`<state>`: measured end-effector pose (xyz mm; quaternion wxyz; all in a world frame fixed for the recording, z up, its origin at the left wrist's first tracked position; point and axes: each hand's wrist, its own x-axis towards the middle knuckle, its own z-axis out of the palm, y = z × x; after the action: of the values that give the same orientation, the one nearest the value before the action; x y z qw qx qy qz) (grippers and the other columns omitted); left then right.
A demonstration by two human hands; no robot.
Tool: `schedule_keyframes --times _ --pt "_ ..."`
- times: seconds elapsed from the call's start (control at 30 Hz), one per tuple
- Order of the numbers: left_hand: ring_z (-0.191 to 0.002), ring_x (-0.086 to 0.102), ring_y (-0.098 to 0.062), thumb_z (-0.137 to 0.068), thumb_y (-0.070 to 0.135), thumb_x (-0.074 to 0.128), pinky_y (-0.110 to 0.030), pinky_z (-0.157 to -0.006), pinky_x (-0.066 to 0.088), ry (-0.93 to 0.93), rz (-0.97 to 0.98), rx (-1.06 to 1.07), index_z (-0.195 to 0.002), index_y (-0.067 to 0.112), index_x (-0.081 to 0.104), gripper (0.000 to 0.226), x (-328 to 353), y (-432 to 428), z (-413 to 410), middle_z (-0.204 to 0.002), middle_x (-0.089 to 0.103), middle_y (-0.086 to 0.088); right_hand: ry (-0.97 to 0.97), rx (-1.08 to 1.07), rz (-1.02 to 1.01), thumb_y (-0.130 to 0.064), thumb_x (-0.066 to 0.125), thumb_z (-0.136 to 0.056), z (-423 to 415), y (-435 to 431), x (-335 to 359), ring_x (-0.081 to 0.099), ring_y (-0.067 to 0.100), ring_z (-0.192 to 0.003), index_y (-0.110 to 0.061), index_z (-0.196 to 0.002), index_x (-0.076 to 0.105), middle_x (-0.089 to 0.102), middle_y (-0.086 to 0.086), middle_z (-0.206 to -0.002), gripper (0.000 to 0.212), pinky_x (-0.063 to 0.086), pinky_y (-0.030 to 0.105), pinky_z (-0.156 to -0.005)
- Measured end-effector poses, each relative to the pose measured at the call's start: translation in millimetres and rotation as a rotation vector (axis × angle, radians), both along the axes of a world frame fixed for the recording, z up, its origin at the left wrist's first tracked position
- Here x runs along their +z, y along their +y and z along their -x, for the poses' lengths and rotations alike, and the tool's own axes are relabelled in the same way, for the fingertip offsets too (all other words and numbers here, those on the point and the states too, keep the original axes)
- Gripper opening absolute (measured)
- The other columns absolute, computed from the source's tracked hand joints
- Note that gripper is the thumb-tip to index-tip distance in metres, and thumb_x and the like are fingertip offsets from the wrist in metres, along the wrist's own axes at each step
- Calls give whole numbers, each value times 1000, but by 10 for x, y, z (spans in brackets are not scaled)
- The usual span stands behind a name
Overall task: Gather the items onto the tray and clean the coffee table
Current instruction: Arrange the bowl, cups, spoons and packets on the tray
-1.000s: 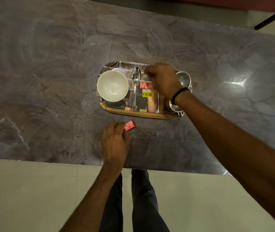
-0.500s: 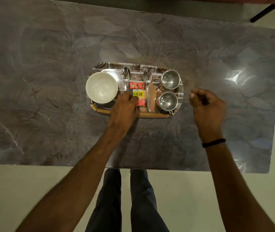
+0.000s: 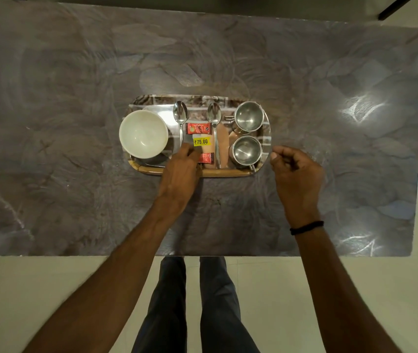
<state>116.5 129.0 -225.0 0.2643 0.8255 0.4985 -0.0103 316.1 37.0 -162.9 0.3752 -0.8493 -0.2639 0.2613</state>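
Observation:
A patterned tray with a wooden rim (image 3: 195, 173) sits mid-table on the dark marble coffee table (image 3: 75, 123). It carries a white bowl (image 3: 143, 133), two steel spoons (image 3: 180, 115) (image 3: 214, 118), two steel cups (image 3: 248, 115) (image 3: 246, 151), a red sachet (image 3: 198, 128) and a packet with a yellow price label (image 3: 201, 141). My left hand (image 3: 178, 174) reaches over the tray's front rim, fingertips pinching the left end of a second red sachet (image 3: 208, 158) lying on the tray. My right hand (image 3: 297, 177) hovers just right of the tray, loosely curled and holding nothing.
The table's near edge (image 3: 203, 254) runs across the view, with my legs (image 3: 190, 301) and pale floor tiles below it. Bright light glare (image 3: 361, 110) marks the table's right side. A dark bar (image 3: 394, 6) crosses the top right corner.
My left hand carried the red sachet from the table in front of the tray onto the tray. My right hand withdrew from over the tray to its right side.

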Motion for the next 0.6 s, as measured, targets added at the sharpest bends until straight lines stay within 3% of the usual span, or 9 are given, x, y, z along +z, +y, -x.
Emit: schedule_keyframes --times 0.23,0.33,0.47,0.6 --pt "-97 66 -29 -86 -2 66 -38 -81 59 -93 -17 52 -129 3 59 44 32 -67 12 -128 57 -15 43 21 -26 -8 69 -93 21 55 25 64 -14 -79 -9 -109 73 70 -9 -92 16 51 7 -74" --pt "-99 66 -28 -90 4 64 -33 -80 57 -142 -32 120 -127 4 60 37 93 -116 16 -130 55 -16 23 37 -32 -8 69 -92 54 99 11 63 -14 -79 -7 -109 74 72 -5 -95 17 50 5 -73" --pt "-99 65 -26 -92 12 63 -27 -73 55 -190 -75 203 -123 6 61 31 215 -176 58 -129 55 -17 32 71 -23 -5 68 -92 155 164 9 61 -17 -77 -8 -108 74 68 -11 -90 17 48 4 -71" --pt "-106 62 -27 -91 14 65 -32 -80 57 -160 -111 252 -124 8 61 33 382 -165 129 -127 57 -16 46 138 19 -6 66 -93 290 227 91 61 -11 -77 -12 -106 74 68 -12 -90 16 50 7 -73"
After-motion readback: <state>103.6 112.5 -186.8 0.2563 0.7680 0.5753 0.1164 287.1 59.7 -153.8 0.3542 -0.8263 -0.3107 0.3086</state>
